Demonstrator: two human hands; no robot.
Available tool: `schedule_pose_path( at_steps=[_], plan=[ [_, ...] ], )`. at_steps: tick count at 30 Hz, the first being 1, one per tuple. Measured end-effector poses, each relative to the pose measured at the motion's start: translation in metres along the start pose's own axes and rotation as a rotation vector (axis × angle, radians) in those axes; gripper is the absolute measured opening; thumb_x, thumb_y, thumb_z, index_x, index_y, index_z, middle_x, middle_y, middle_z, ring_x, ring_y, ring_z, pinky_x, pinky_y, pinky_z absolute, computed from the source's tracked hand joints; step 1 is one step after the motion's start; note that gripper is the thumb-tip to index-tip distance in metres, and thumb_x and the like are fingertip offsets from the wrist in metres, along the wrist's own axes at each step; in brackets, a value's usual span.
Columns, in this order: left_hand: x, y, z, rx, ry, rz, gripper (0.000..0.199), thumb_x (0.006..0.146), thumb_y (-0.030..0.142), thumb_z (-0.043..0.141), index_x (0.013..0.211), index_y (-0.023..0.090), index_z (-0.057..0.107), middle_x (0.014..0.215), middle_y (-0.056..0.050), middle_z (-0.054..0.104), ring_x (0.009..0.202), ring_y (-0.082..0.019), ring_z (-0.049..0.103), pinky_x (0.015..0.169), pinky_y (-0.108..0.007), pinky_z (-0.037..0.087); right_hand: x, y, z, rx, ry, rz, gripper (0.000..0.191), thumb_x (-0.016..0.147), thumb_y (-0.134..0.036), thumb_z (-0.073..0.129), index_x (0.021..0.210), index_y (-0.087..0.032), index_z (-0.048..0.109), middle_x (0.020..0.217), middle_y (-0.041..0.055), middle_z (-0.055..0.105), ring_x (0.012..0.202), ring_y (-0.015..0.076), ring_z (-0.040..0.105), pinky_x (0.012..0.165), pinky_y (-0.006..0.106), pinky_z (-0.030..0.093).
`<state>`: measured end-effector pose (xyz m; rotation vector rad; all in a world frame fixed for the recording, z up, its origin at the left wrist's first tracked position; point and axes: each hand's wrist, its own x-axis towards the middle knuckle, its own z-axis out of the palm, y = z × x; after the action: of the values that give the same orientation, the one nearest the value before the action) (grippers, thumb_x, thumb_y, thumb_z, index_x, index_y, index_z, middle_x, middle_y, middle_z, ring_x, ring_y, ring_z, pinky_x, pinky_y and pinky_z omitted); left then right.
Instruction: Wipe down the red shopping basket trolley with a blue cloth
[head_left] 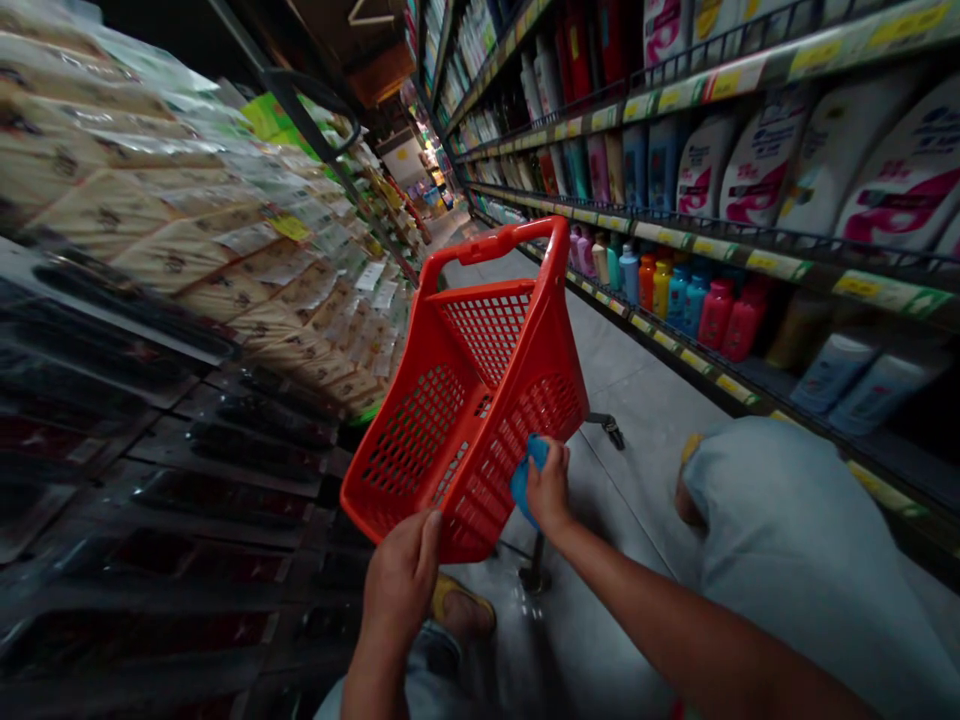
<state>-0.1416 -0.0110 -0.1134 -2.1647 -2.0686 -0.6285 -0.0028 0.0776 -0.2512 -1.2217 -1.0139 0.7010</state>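
A red plastic shopping cart [510, 440] with lattice walls stands tilted in the view, in front of my knees. My left hand [403, 570] grips the near rim of its basket, thumb on top; the fingers behind the rim are hidden. In my right hand [549, 488] is a bunched blue cloth [525, 485], closed in the fingers and against the cart's right outer side wall. The cart's handle [487, 245] arches at the far end. No goods show inside the part of the basket that I see.
Shelves with shampoo bottles [772, 155] and smaller coloured bottles [675, 295] line the right side. Stacked packaged goods [187, 220] rise close on the left. A cart wheel [613, 432] rests on the grey tiled floor [622, 500], and the aisle runs on beyond the handle.
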Motion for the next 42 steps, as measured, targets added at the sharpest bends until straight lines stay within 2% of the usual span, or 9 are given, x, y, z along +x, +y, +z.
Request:
schedule_pose_path(
  at_steps=[3,10,16,21,26,30,34,38,42],
  plan=[
    [-0.007,0.001,0.008,0.194,0.184,-0.001,0.057,0.103,0.046,0.030,0.067,0.020,0.066,0.066,-0.005,0.070,0.067,-0.017,0.068,0.067,-0.027,0.049,0.010,-0.023,0.004,0.014,0.054,0.002,0.040,0.086,-0.011,0.045,0.125,-0.017,0.050,0.120,0.0146,0.053,0.117,0.0280,0.054,0.106,0.055,0.046],
    [-0.001,0.007,0.021,0.292,0.272,0.005,0.056,0.104,0.034,0.029,0.058,0.019,0.058,0.054,-0.005,0.059,0.054,-0.014,0.056,0.058,-0.028,0.035,-0.064,-0.018,-0.007,0.029,-0.436,-0.612,0.045,0.081,-0.003,0.053,0.117,-0.030,0.058,0.117,0.0041,0.058,0.113,0.0213,0.055,0.101,0.039,0.053],
    [0.000,0.013,0.024,0.345,0.295,-0.077,0.058,0.103,0.035,0.029,0.054,0.020,0.054,0.054,-0.006,0.058,0.053,-0.014,0.052,0.057,-0.029,0.031,-0.038,0.003,0.009,-0.020,0.016,0.045,0.047,0.078,-0.002,0.044,0.121,-0.020,0.051,0.116,0.0127,0.054,0.112,0.0265,0.056,0.102,0.052,0.050],
    [0.003,0.018,0.030,0.351,0.299,-0.117,0.057,0.103,0.034,0.029,0.055,0.020,0.056,0.054,-0.007,0.059,0.054,-0.015,0.053,0.057,-0.029,0.029,-0.067,-0.015,0.002,0.125,-0.372,-0.241,0.058,0.071,0.002,0.046,0.121,-0.025,0.052,0.123,0.0085,0.054,0.116,0.0212,0.056,0.104,0.040,0.051],
    [0.002,0.023,0.030,0.327,0.266,-0.104,0.057,0.103,0.035,0.029,0.056,0.020,0.057,0.056,-0.007,0.061,0.055,-0.015,0.054,0.058,-0.029,0.030,-0.031,-0.016,-0.007,0.018,-0.026,0.012,0.042,0.080,-0.005,0.044,0.118,-0.021,0.051,0.114,0.0105,0.054,0.111,0.0252,0.057,0.102,0.051,0.050],
    [0.002,0.027,0.032,0.345,0.295,-0.117,0.058,0.104,0.036,0.028,0.057,0.019,0.059,0.056,-0.007,0.062,0.054,-0.015,0.054,0.058,-0.030,0.030,-0.049,-0.044,-0.008,0.139,-0.256,-0.172,0.049,0.081,-0.003,0.048,0.125,-0.025,0.049,0.125,0.0107,0.052,0.119,0.0229,0.056,0.106,0.043,0.051],
    [0.003,0.029,0.031,0.332,0.265,-0.089,0.058,0.104,0.036,0.027,0.058,0.019,0.059,0.057,-0.007,0.062,0.055,-0.015,0.055,0.059,-0.029,0.031,-0.076,-0.017,-0.014,0.085,-0.354,-0.350,0.048,0.077,-0.001,0.049,0.118,-0.026,0.054,0.118,0.0080,0.056,0.110,0.0214,0.060,0.097,0.039,0.056],
    [0.002,0.033,0.029,0.327,0.233,-0.072,0.056,0.104,0.036,0.028,0.061,0.019,0.060,0.058,-0.007,0.062,0.057,-0.015,0.056,0.060,-0.029,0.032,-0.055,0.014,-0.012,-0.051,-0.025,-0.001,0.042,0.079,-0.003,0.043,0.116,-0.022,0.050,0.108,0.0084,0.054,0.103,0.0232,0.059,0.094,0.046,0.056],
    [0.003,0.039,0.030,0.321,0.219,-0.090,0.054,0.104,0.034,0.028,0.064,0.019,0.060,0.060,-0.006,0.062,0.059,-0.016,0.057,0.062,-0.029,0.035,-0.061,-0.014,-0.010,0.089,-0.205,-0.081,0.053,0.079,-0.004,0.047,0.128,-0.023,0.045,0.124,0.0114,0.052,0.118,0.0231,0.055,0.105,0.045,0.051]
  ],
)
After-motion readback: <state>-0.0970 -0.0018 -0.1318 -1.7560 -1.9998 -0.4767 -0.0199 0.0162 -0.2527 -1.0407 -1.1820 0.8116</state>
